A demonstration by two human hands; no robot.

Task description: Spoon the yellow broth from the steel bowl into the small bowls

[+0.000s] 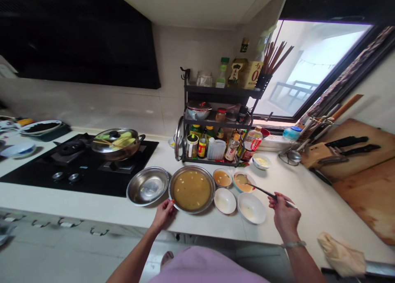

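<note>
My right hand point(285, 215) is closed round the dark handle of a ladle point(262, 190), whose bowl rests over a bowl of orange-brown liquid point(243, 182). With its fingers pinched on the near left rim, my left hand point(165, 213) grips a wide metal basin point(191, 169) of brownish liquid with pale bits floating in it. Left of that basin stands a second metal basin point(148, 186) with a little residue. A smaller bowl of orange liquid point(222, 178) sits between. Two white bowls, one smaller point(225, 200) and one larger point(251, 209), are nearest me.
A lidded pan point(115, 144) stands on the black gas hob point(89, 180) at left. Behind the bowls is a black spice rack point(222, 122) full of bottles. A knife block point(317, 155), cutting boards point(367, 171) and a beige cloth point(341, 254) lie right.
</note>
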